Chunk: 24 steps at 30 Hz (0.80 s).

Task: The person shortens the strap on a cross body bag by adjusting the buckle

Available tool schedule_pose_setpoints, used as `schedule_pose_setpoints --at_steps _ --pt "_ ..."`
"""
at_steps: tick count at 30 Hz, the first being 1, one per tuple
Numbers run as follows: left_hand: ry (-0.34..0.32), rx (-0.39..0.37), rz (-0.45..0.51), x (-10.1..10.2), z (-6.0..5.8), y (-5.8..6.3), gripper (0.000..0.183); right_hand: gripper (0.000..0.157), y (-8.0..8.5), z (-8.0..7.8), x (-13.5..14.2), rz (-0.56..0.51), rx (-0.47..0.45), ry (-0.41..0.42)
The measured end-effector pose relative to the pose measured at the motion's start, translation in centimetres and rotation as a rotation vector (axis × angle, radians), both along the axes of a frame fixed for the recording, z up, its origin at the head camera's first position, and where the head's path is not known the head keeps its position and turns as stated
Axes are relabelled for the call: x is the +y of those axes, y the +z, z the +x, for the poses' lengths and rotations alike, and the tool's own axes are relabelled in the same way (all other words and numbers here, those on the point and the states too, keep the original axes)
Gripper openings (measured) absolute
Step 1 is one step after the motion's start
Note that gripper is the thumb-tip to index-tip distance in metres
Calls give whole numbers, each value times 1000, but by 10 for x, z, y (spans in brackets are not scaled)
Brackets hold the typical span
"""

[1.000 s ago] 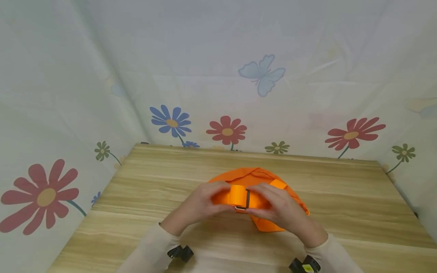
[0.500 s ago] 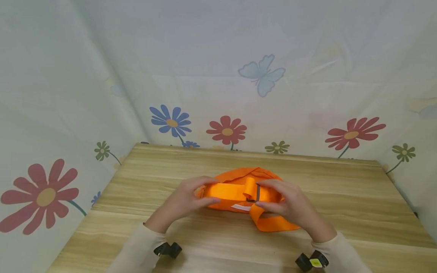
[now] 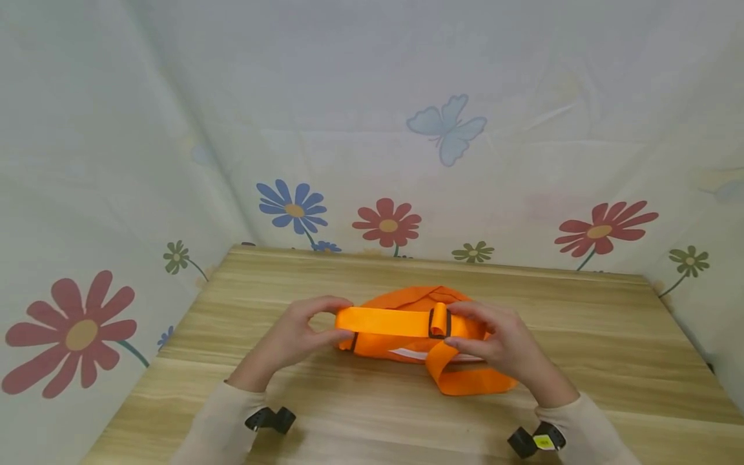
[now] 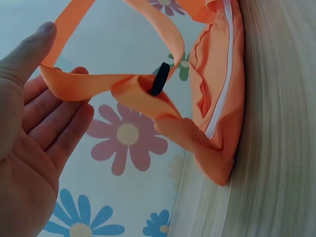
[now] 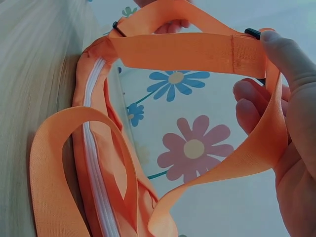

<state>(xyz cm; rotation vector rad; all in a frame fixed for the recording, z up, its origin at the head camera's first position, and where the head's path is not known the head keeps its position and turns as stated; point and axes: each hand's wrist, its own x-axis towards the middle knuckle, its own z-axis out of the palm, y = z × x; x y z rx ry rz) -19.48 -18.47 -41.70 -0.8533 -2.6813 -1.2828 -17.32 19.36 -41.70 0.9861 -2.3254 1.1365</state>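
An orange fabric waist bag (image 3: 401, 299) with a white zipper (image 4: 223, 94) lies on the table. Its orange strap (image 3: 383, 321) is lifted in front of it and drawn out sideways between both hands. My left hand (image 3: 293, 332) holds the strap's left bend, thumb on one side and fingers on the other. At the strap's right part, my right hand (image 3: 502, 332) pinches the webbing at a black slide buckle (image 5: 253, 33), from which a small fold of strap sticks up. Another black strap piece (image 4: 159, 79) sits near the bag's left end.
A loose strap loop (image 3: 473, 382) hangs in front of the bag, below the right hand. The wood-grain table (image 3: 279, 278) runs back to a pale curtain (image 3: 349, 148) printed with flowers and a butterfly. Each wrist carries a small black camera.
My left hand has moved left along the strap, and the right hand slightly right. The strap between them now shows longer and straighter, with the buckle farther right.
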Motion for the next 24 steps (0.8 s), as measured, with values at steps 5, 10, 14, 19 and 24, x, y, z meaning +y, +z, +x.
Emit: schedule_pose_setpoints --at_steps 5,10,14,19,24 --pt "35 -59 6 -11 -2 -2 45 46 1 1 3 6 -21 -29" --pt "58 -61 -8 -24 -4 -2 43 46 3 2 6 -8 -40 -55" --pt "22 -46 -79 -27 -8 -2 46 45 3 1 5 -21 -54 -43" --pt "-35 -80 -198 -15 -7 2 62 43 1 -3 2 -52 -12 -10" --pt "-126 -87 -220 8 -1 18 71 46 -1 -5 -5 -72 0 18"
